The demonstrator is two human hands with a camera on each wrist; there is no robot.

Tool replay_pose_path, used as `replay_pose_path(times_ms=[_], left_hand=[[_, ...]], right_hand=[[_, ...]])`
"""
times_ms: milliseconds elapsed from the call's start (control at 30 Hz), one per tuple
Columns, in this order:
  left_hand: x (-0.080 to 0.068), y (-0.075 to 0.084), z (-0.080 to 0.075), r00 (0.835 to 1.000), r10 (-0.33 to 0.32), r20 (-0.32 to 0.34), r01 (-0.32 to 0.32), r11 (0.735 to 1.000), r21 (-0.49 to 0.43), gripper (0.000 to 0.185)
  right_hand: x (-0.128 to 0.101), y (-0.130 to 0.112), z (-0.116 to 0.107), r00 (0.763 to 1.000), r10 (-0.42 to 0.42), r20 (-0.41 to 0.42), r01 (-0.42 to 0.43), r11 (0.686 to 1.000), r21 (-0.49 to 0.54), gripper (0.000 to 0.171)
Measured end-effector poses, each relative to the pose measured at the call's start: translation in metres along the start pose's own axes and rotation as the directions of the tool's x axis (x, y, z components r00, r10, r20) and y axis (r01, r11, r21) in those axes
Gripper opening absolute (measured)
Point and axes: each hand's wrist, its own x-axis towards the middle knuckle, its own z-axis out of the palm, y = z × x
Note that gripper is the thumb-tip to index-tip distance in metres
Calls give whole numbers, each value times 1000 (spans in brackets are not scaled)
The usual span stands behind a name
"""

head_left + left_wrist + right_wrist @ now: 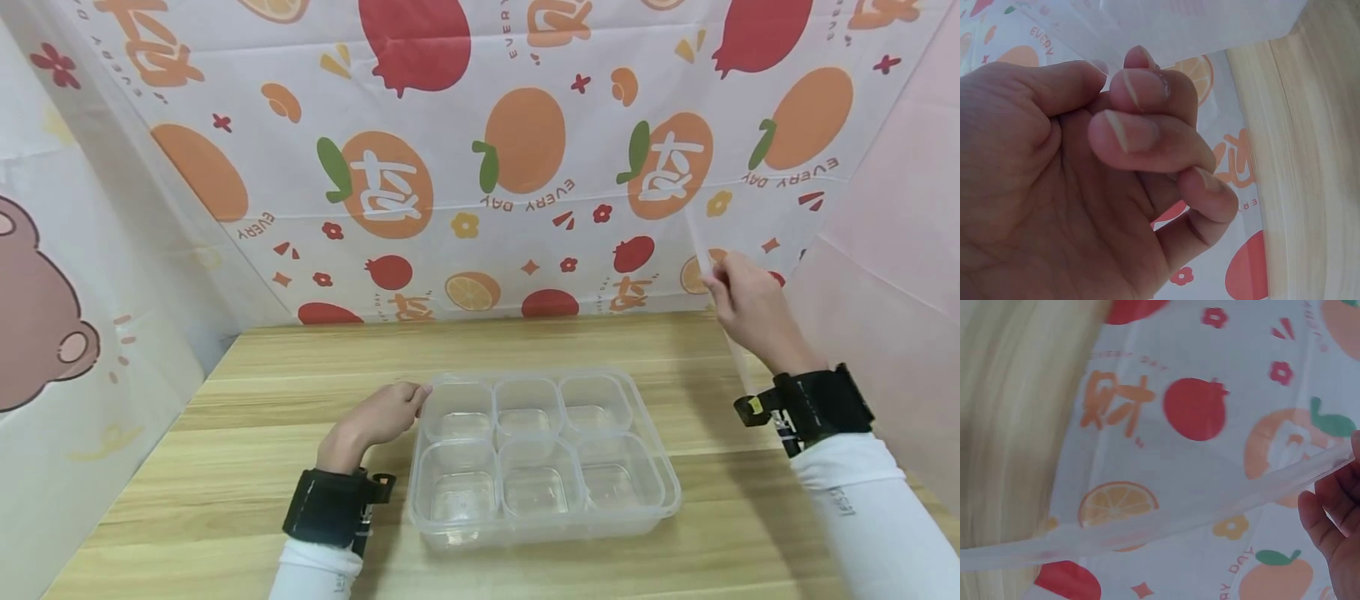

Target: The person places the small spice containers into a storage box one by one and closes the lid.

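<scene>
Clear six-compartment tray [543, 454] sits near front of wooden table [225, 467], all cells empty. Left hand [378, 417] at tray's far-left corner, fingers curled, thumb and fingertips pinching rim [429, 388], likely to steady it. Right hand [750, 310] raised at far right, well apart from tray, fingers closed on edge of clear lid [1166, 525], held on edge, nearly invisible against fruit-print backdrop [480, 158] behind table

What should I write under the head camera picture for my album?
A left hand touches the clear plastic six-compartment tray on a wooden table while the right hand holds a clear plastic lid.
</scene>
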Motion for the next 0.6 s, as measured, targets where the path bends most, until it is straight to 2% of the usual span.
replay_pose_path(times_ms=[100,200,267,333,400,467,500,533,600], left_hand=[[0,0,0,1000,3,-3,-3,1000,13,38],[0,1,1,1000,14,-6,-14,1000,23,39],[0,1,1,1000,16,-7,-16,999,31,40],[0,1,1,1000,10,-8,-10,999,35,39],[0,1,0,1000,10,-6,-10,999,42,39],[0,1,0,1000,1,-8,0,999,44,38],[0,1,0,1000,1,-8,-1,999,44,38],[-1,1,0,1000,6,-8,-6,999,45,38],[-1,1,0,1000,6,-8,-6,999,48,39]], right_hand=[[2,-2,-8,995,78,-55,-77,997,29,13],[2,-2,-17,978,190,-82,-186,981,54,9],[1,-1,-24,957,272,-97,-265,961,79,11],[1,0,-30,923,365,-120,-352,928,120,14],[1,2,-37,862,487,-141,-460,868,186,16],[0,5,-42,778,611,-147,-559,779,285,14],[-1,6,-44,727,672,-143,-595,720,357,13],[-2,7,-45,672,728,-138,-609,649,457,13],[-7,9,-47,569,815,-106,-596,498,630,14]])
